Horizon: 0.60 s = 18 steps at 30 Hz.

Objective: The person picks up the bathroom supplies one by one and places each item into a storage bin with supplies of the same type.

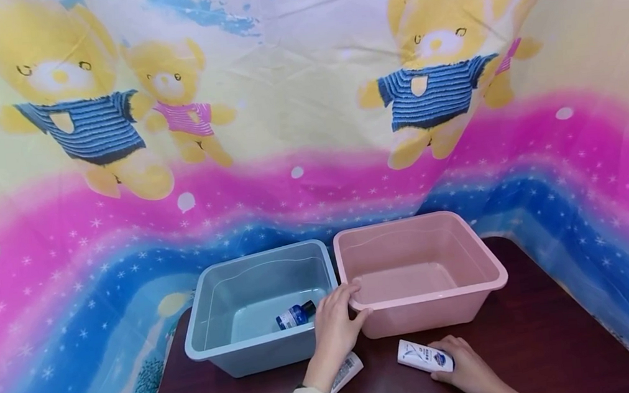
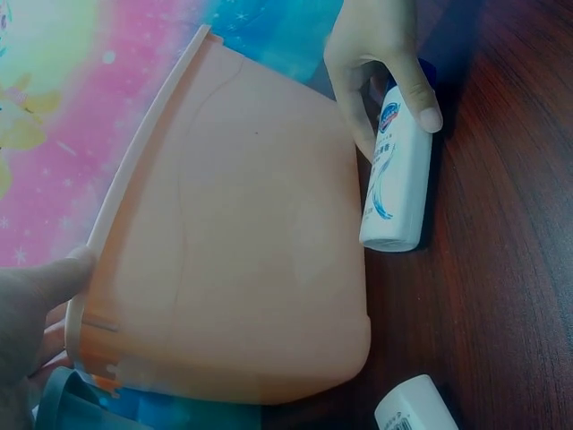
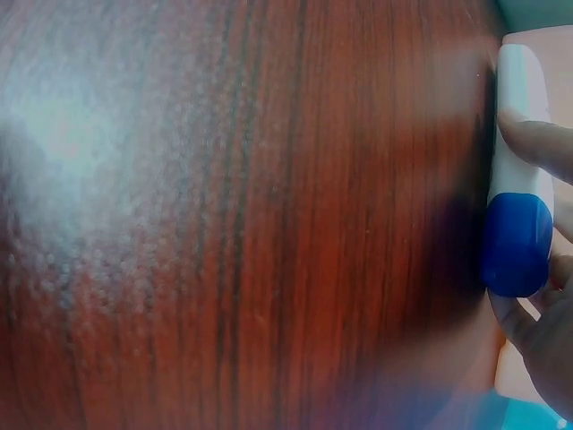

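With its thumb outside and fingers over the inner side, my left hand (image 1: 335, 319) grips the near left corner of the pink plastic bin's (image 1: 420, 312) rim. My right hand (image 1: 467, 367) holds a white bottle (image 1: 418, 357) with a blue cap (image 3: 517, 244) between thumb and fingers, just in front of that bin. Its printed label faces up in the head view. Another white container (image 1: 348, 371), with a barcode, lies on the table partly behind my left wrist. Inside the blue-grey bin (image 1: 266, 354) lies a small blue bottle (image 1: 292, 317) with a black cap.
The two bins stand side by side on a dark wooden table (image 1: 550, 325), close to a curtain (image 1: 296, 117) printed with teddy bears. The curtain also hangs along both sides. The table's right edge runs diagonally towards the lower right in the head view.
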Available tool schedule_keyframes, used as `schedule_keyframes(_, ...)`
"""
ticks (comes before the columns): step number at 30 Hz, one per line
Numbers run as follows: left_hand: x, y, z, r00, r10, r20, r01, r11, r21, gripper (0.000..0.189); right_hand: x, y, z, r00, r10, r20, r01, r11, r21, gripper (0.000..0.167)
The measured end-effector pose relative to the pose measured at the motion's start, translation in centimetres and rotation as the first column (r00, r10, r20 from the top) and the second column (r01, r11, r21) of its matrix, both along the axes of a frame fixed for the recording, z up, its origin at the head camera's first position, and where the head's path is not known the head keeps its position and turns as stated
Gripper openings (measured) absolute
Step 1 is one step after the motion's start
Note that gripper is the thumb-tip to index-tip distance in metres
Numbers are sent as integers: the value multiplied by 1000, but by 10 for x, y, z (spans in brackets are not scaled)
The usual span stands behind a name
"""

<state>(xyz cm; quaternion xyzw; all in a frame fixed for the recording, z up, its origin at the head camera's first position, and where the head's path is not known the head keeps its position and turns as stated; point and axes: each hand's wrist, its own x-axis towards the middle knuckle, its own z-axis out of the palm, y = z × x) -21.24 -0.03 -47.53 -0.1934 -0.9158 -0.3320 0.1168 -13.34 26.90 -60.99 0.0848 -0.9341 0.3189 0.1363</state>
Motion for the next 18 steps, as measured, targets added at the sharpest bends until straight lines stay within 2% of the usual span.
schedule_keyframes(3,0,1,-1,1000,0,-4,0,1000,-4,49,1,0,0,1000,2,-1,-2,1000,-2,50)
schedule_keyframes(8,-2,1,0,1000,-4,-3,4,1000,-4,50,1,1,-3,997,19,-73,-18,1000,14,52)
schedule_keyframes(12,-3,-2,2,999,-13,-35,12,999,-30,52,2,1,-5,995,19,-100,-18,1000,15,53)
schedule_keyframes(15,-6,-6,2,997,-31,-64,26,997,-68,54,3,0,-4,996,-8,-85,7,1000,-10,53)
schedule_keyframes(18,-9,-11,1,995,-72,-63,66,994,-84,56,5,0,-2,995,-24,-95,21,999,-39,54)
